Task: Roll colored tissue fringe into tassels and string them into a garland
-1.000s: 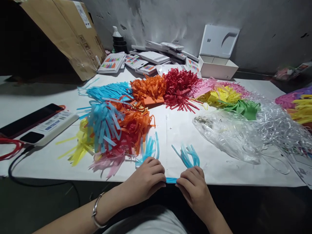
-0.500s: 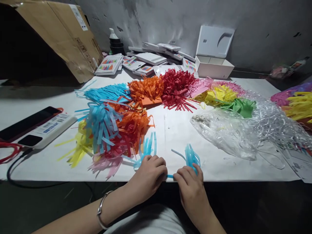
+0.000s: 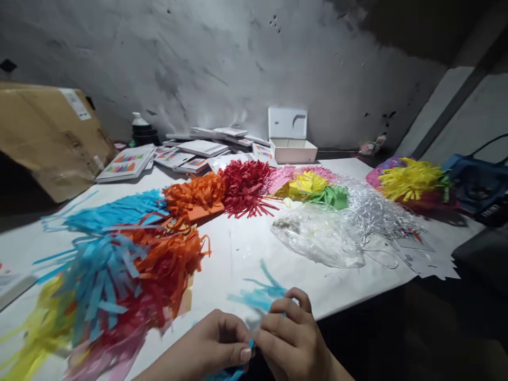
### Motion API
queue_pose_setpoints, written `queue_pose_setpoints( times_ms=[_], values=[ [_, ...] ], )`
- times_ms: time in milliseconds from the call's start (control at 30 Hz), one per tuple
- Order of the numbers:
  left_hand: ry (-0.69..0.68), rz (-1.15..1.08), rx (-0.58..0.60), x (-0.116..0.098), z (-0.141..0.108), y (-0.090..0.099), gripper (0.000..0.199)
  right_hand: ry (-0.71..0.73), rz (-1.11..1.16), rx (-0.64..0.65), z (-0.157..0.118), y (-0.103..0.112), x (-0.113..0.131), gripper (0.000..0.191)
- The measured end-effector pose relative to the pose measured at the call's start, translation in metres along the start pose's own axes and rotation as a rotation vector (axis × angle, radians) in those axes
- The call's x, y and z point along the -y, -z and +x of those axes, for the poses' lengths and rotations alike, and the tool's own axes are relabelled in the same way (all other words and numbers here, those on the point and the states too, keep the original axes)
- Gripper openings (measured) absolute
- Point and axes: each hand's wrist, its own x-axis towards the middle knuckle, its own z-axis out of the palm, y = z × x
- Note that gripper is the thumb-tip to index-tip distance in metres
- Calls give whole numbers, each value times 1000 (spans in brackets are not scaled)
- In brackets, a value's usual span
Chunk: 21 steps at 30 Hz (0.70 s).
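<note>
A light-blue paper tassel (image 3: 257,297) fans its fringe over the front edge of the white table. My left hand (image 3: 218,341) is closed, thumb and finger pinching the tassel's narrow blue middle. Right beside it, my right hand (image 3: 293,336) curls its fingers around the same tassel, close to the left fingertips. More blue strips hang below my left hand at the bottom edge. To the left lies a heap of finished-looking tassels: blue (image 3: 101,278), orange-red (image 3: 169,264), pink (image 3: 115,344) and yellow (image 3: 39,323).
Farther back run blue (image 3: 115,209), orange (image 3: 194,190), dark red (image 3: 246,185), yellow (image 3: 304,184) and green (image 3: 331,196) fringes. A clear plastic bag (image 3: 317,238) and silver tinsel (image 3: 369,209) lie right. Flat boxes (image 3: 202,148), an open white box (image 3: 293,151) and a carton (image 3: 51,132) line the wall.
My hands have come together, with the blue tassel's two fringed ends drawn from side by side toward each other. The view has swung right and up.
</note>
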Motion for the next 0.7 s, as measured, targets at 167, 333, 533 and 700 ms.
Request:
queue_pose_setpoints(
  times_ms=[167, 333, 533, 700],
  values=[
    [-149, -137, -74, -25, 27, -14, 49, -363, 327, -281, 2, -12, -3, 15],
    [-187, -37, -206, -52, 45, -27, 47, -474, 378, -459, -9, -28, -17, 25],
    [-314, 393, -187, -84, 78, -16, 42, -424, 342, -448, -4, -14, -53, 29],
    [-597, 684, -123, -105, 111, -12, 23, -450, 146, -421, -2, -8, -83, 32]
  ],
)
